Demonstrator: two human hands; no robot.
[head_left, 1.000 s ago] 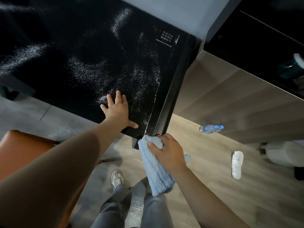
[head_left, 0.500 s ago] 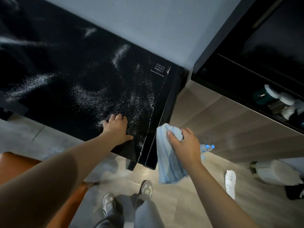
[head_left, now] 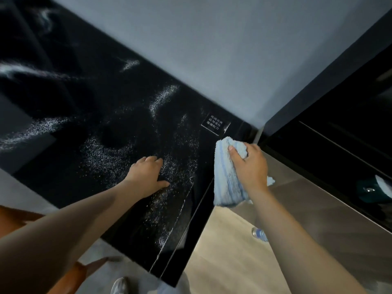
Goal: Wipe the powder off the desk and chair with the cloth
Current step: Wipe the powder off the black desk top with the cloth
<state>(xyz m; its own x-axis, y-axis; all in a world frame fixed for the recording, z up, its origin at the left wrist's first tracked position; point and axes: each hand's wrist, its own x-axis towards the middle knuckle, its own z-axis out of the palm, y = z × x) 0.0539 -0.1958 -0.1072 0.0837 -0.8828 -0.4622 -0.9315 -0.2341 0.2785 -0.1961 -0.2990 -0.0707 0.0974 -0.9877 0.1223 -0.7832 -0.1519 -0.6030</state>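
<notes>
**Figure. Head view, nearest to farthest.** At 6 o'clock, the toe of a shoe (head_left: 119,285) shows on the floor. At 8 o'clock lies the brown seat of the chair (head_left: 11,215), just beside the near desk edge; whether powder lies on it cannot be told. Both forearms reach up the view from the bottom corners.

The left hand (head_left: 146,177), just left of centre, rests palm-down on the black desk (head_left: 63,177) and holds nothing. Its thumb is spread toward 3 o'clock. It probably serves as a brace while the body leans in.

The right hand (head_left: 250,166), at 3 o'clock from the left, grips the bunched blue cloth (head_left: 226,183). The thumb pinches the upper fold and the loose end hangs toward 6 o'clock. The cloth sits at the desk's right edge, apparently raised and not pressed flat. This suggests a stroke about to start from that corner.

The powder (head_left: 101,158) lies unwiped. It is scattered around the left hand, runs in a thin line along the right edge toward 6 o'clock, and forms streaks toward 9 and 12 o'clock. Wiping therefore seems barely begun.

A water bottle (head_left: 259,234) lies on the floor at 4 o'clock. Farther off, a printed label (head_left: 214,124) marks the desk's far corner, just beyond the cloth. The grey wall (head_left: 212,49) closes the view at 12 o'clock.
</notes>
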